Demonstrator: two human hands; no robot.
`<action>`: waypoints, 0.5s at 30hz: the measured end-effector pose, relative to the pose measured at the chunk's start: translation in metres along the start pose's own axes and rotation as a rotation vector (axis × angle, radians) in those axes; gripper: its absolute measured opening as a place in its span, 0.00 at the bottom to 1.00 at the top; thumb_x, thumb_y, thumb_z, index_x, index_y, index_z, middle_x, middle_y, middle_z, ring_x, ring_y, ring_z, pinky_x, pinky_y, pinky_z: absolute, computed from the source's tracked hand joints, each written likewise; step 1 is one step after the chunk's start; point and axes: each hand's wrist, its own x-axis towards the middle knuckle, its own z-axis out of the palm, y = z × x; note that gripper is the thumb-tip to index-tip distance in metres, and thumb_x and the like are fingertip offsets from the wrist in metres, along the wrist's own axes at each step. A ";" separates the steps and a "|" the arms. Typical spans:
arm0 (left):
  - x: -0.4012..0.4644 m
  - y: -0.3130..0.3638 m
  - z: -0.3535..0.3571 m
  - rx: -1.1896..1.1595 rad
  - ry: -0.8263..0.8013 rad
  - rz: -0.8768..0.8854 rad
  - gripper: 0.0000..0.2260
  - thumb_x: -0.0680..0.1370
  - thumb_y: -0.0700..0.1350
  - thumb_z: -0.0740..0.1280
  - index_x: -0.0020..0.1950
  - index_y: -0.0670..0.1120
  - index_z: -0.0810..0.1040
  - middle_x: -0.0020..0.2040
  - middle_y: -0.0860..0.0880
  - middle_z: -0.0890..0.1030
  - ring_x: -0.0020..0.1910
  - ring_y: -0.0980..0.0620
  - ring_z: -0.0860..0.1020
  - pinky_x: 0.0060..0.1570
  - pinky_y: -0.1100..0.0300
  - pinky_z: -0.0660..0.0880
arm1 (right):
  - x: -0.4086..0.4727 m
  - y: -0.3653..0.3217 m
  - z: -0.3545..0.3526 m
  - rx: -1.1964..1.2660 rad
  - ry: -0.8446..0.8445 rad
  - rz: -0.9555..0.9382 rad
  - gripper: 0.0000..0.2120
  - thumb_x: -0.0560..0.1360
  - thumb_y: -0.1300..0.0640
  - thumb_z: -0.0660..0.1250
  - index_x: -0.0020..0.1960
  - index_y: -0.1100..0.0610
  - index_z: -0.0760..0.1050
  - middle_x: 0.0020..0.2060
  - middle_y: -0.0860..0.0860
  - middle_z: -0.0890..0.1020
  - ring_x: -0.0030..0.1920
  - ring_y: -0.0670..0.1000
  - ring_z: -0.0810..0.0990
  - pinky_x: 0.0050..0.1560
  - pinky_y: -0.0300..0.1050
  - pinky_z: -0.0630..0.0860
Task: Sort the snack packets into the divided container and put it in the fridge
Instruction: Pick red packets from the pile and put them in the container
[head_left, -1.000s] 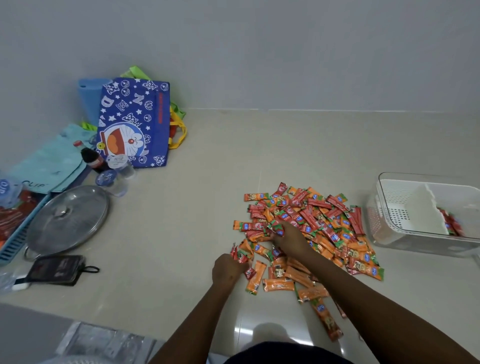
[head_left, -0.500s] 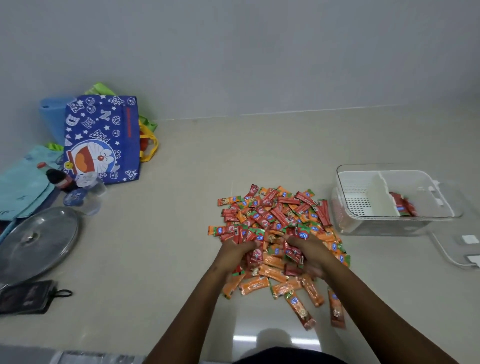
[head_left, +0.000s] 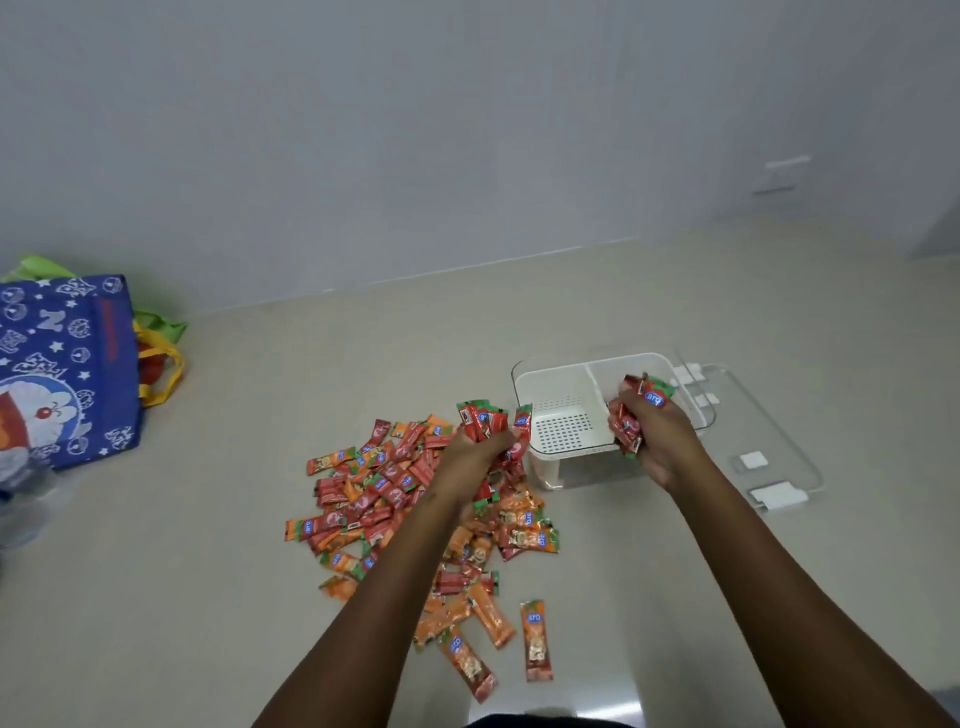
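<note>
You are in the sorting step: your right hand (head_left: 655, 436) grips a bundle of red foil snack packets (head_left: 635, 415) over the right compartment of the white divided plastic container (head_left: 558, 382), so release them there next. Your left hand (head_left: 480, 452) clutches a second red bundle (head_left: 485, 422) just left of the container, above the loose pile of orange and red packets (head_left: 395, 493) on the floor.
</note>
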 end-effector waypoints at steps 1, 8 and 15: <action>0.003 0.004 0.010 -0.001 -0.005 0.012 0.12 0.75 0.44 0.70 0.56 0.40 0.80 0.44 0.46 0.86 0.38 0.52 0.84 0.32 0.63 0.76 | 0.014 -0.009 -0.008 -0.034 0.032 -0.007 0.04 0.77 0.57 0.67 0.43 0.55 0.76 0.35 0.53 0.80 0.33 0.50 0.79 0.37 0.44 0.78; 0.021 0.013 0.048 0.020 0.086 -0.017 0.10 0.75 0.46 0.71 0.53 0.42 0.82 0.43 0.48 0.86 0.37 0.54 0.85 0.35 0.64 0.76 | 0.108 -0.012 -0.052 -0.589 0.015 0.254 0.14 0.72 0.65 0.67 0.56 0.68 0.73 0.45 0.65 0.81 0.47 0.64 0.82 0.54 0.65 0.77; 0.037 0.006 0.073 0.061 0.118 -0.054 0.09 0.75 0.46 0.71 0.52 0.44 0.81 0.44 0.47 0.86 0.40 0.50 0.85 0.45 0.54 0.80 | 0.125 -0.003 -0.046 -1.198 -0.142 0.250 0.13 0.72 0.59 0.69 0.53 0.66 0.76 0.50 0.63 0.80 0.50 0.60 0.81 0.43 0.46 0.76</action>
